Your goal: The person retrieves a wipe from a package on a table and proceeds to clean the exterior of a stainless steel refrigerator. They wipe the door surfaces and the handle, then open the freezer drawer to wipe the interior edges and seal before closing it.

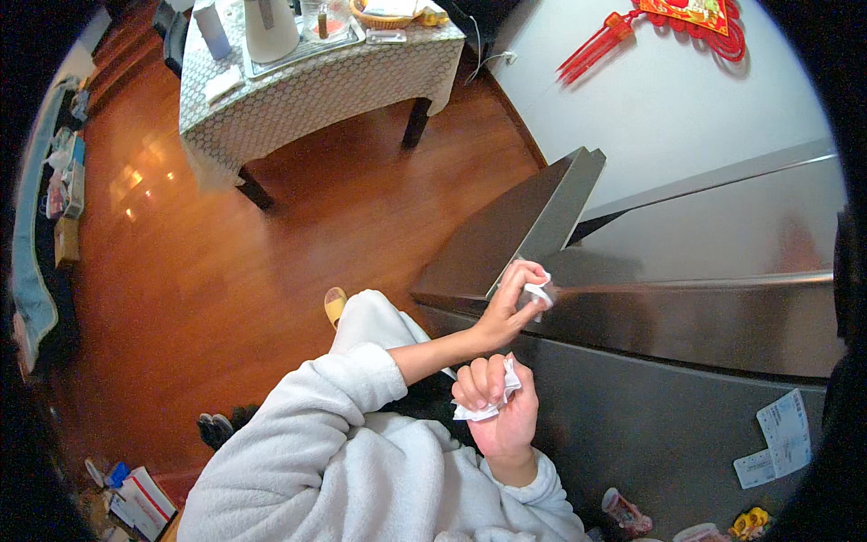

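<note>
My left hand [511,308] reaches across to the right and pinches a crumpled white tissue [538,291] at the edge of a metallic refrigerator's door [650,305]. Its fingers are curled around the tissue, slightly blurred. Below it, nearer my body, my right hand [498,406] is turned palm up, its fingers closed over another crumpled white tissue [484,412] that pokes out on both sides. Just beyond the left hand, a dark panel with a grey edge [552,217] stands out at an angle from the refrigerator. Both arms wear fluffy white sleeves.
A table with a patterned cloth [325,101] stands ahead, bearing a pitcher [271,34], a tray and a basket [386,20]. Labels [786,433] and small figures [750,523] are on the dark grey front at lower right. Boxes [142,505] lie at lower left.
</note>
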